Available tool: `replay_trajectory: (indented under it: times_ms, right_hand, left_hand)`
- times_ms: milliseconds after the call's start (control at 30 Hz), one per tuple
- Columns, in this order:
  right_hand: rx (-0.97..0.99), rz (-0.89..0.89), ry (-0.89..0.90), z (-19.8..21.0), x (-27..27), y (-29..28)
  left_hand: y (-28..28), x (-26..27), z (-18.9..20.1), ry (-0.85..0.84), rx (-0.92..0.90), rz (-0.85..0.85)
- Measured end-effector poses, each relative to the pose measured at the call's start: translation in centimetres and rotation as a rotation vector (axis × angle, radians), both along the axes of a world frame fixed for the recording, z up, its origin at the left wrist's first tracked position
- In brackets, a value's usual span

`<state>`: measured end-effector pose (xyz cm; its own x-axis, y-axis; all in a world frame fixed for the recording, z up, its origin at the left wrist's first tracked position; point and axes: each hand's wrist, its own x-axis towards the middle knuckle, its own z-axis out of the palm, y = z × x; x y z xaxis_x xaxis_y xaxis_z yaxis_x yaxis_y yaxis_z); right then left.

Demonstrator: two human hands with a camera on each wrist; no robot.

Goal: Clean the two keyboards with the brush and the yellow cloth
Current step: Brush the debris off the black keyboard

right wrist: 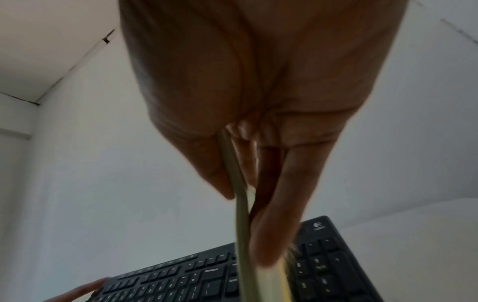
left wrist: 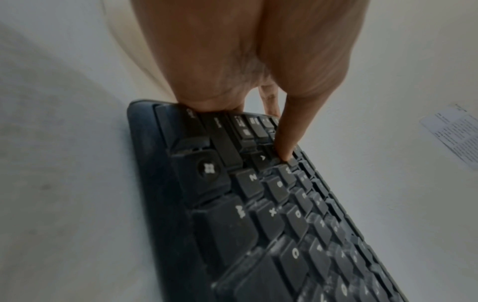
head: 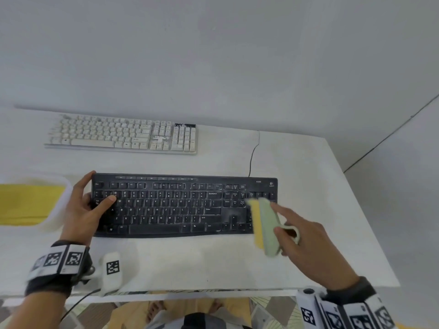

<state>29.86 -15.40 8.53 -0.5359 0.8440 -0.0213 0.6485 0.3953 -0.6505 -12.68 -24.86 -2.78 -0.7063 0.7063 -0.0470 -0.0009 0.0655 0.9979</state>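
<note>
**Brush on the number pad, left hand bracing the black keyboard**

Brush first: a pale green body with a yellow bristle strip and a loop handle, gripped by the right hand with thumb and curled fingers on its back and the index finger stretched forward along it. It sits at the right end of the black keyboard, over the number pad, bristles turned toward the keys. It looks light and rigid in the body, soft at the bristles, so a hold on the back or the loop should steer it well; pressing hard would likely only splay the bristles.

The left hand grasps the keyboard's left end, thumb on the keys and fingers wrapped over the edge. The board looks flat, stiff and fairly light, apt to slide on the white table unless braced like this. Pale dust shows between its keys.

To the left, the yellow cloth lies in a shallow white tray, untouched. Further back, near the wall, the white keyboard waits, with dark specks near its right side.
</note>
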Motion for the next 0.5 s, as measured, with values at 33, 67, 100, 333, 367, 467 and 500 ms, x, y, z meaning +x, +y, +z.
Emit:
replay_trajectory:
  times_ms: [33,67,100,333,367,467,500]
  right_hand:
    - [0.094,-0.014,0.063,0.3,-0.9,0.0]
    - [0.180,-0.036,0.115,0.2,-1.9,0.2]
    - [0.234,-0.060,0.141,-0.2,-2.8,0.4]
    - [-0.116,0.026,-0.060,-1.5,-1.9,0.5]
    - [-0.108,0.023,-0.051,-0.9,-2.0,0.4]
    - [0.107,-0.015,0.099,0.2,-3.7,0.3]
    - [0.173,-0.035,0.154,0.1,-4.7,0.3]
  left_hand:
    - [0.0,0.0,0.0,-0.002,0.000,0.000]
    - [0.0,0.0,-0.1,-0.002,-0.002,0.000]
    - [0.0,0.0,-0.1,-0.001,-0.003,0.000]
    - [0.0,0.2,0.0,-0.013,-0.006,-0.001]
    - [0.0,0.2,0.0,-0.012,-0.007,0.000]
    - [0.0,0.1,0.0,-0.020,-0.006,-0.004]
    - [-0.1,0.1,0.1,-0.022,-0.007,-0.006]
